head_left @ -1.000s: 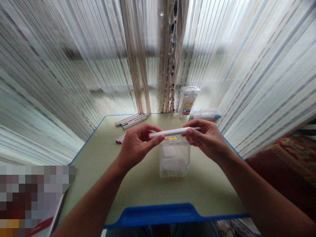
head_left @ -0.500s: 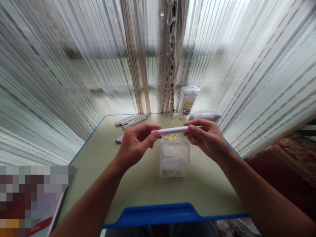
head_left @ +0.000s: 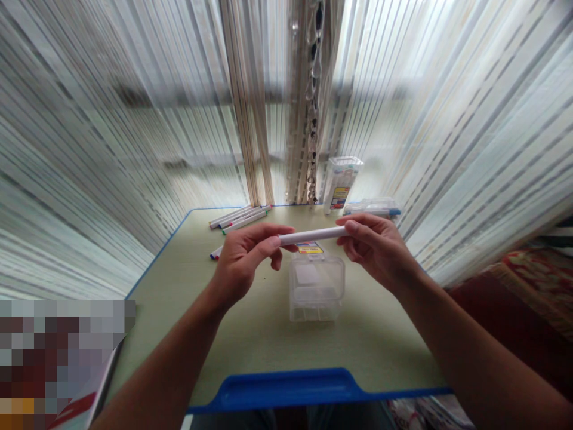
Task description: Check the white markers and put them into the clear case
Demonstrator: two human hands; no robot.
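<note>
A white marker pen point(head_left: 312, 235) is held level between my two hands, above the table. My left hand point(head_left: 248, 254) pinches one end between thumb and forefinger. At the other end, the thumb and fingers of my right hand point(head_left: 373, 243) are closed on it. Both tips of the marker are covered by my fingers. Below it on the table lies a clear plastic case point(head_left: 317, 289) with a yellow label at its far end. Several white markers point(head_left: 244, 218) with coloured ends lie beyond my left hand, and a few more ends point(head_left: 215, 253) show beside my left wrist.
A clear box point(head_left: 342, 185) with a yellow label stands upright at the table's back edge. Beside it lies another clear case point(head_left: 372, 208) with something blue. The pale green table point(head_left: 264, 340) has a blue rim and front tray point(head_left: 289, 385). String curtains point(head_left: 179, 119) hang behind.
My fingers have shifted on the marker, and the left one now covers its pinkish end. The marker has moved slightly to the right. The things on the table have stayed put.
</note>
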